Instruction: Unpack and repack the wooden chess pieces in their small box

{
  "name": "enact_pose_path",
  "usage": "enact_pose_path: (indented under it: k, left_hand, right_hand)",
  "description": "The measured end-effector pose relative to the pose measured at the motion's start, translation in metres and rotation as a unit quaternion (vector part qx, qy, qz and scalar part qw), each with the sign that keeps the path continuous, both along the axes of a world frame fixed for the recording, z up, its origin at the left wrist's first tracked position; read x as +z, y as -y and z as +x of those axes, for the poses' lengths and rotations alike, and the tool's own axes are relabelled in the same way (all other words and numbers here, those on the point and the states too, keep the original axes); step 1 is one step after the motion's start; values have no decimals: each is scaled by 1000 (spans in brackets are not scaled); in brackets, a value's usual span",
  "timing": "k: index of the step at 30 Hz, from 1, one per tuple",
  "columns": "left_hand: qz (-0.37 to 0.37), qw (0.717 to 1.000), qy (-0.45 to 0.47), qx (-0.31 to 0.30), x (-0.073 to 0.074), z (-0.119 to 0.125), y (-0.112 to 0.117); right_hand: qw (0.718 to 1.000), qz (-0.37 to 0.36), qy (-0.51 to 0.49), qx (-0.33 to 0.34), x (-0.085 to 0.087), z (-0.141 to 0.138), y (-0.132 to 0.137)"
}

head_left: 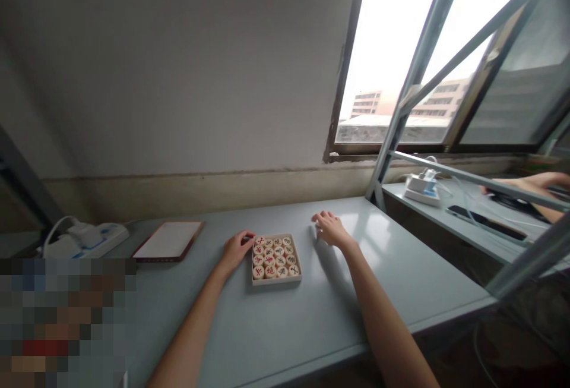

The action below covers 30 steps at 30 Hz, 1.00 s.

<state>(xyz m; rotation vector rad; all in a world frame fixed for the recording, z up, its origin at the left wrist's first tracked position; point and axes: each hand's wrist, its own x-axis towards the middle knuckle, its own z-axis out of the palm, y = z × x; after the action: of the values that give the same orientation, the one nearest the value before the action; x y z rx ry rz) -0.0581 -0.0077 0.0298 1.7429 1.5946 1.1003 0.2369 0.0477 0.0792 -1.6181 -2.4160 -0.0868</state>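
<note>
A small square wooden box (276,281) sits on the grey table (285,322), filled with round pale game pieces (275,256) marked in red and black. My left hand (237,249) rests against the box's left edge, its fingers curled and touching the top left corner. My right hand (330,227) lies on the table a little to the right of the box, palm down with the fingers spread, holding nothing.
A flat red-edged lid or tablet (168,240) lies left of the box. A white power strip with cable (84,239) sits far left. Another person's arm (532,189) rests on the neighbouring desk, by a dark phone (487,221) and a white charger (422,187).
</note>
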Motion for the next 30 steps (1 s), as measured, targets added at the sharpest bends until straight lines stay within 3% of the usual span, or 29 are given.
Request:
enact_pose_path:
  k: [2, 4, 7, 9, 13, 16, 21, 26, 28, 30]
  left_hand:
    - [4, 1000, -7, 7, 0, 1, 0]
    - [9, 1000, -16, 14, 1, 2, 1]
    - [14, 999, -28, 24, 2, 3, 2]
    - [16, 999, -33, 29, 4, 4, 3]
    - [11, 999, -41, 30, 5, 5, 3]
    - [6, 998, -45, 33, 4, 5, 2]
    - [1, 999, -35, 30, 3, 4, 1]
    - [-5, 999, -25, 22, 2, 3, -1]
    - [-10, 999, -26, 21, 2, 2, -1]
    - [-12, 999, -26, 19, 3, 2, 0]
  right_hand:
    - [998, -23, -37, 53, 5, -4, 4]
    - [979, -61, -98, 166, 12, -20, 12]
    - [916, -161, -145, 338, 15, -54, 28]
    - [891, -195, -148, 382, 11, -73, 36]
    - [899, -181, -163, 363, 0, -88, 40]
    - [909, -150, -174, 348, 3, -82, 38]
    - [953, -67, -153, 252, 14, -41, 19]
    - [989, -76, -81, 99, 8, 14, -5]
    - [987, -87, -103, 88, 8, 20, -7]
    - [978, -108, -133, 120, 11, 13, -3]
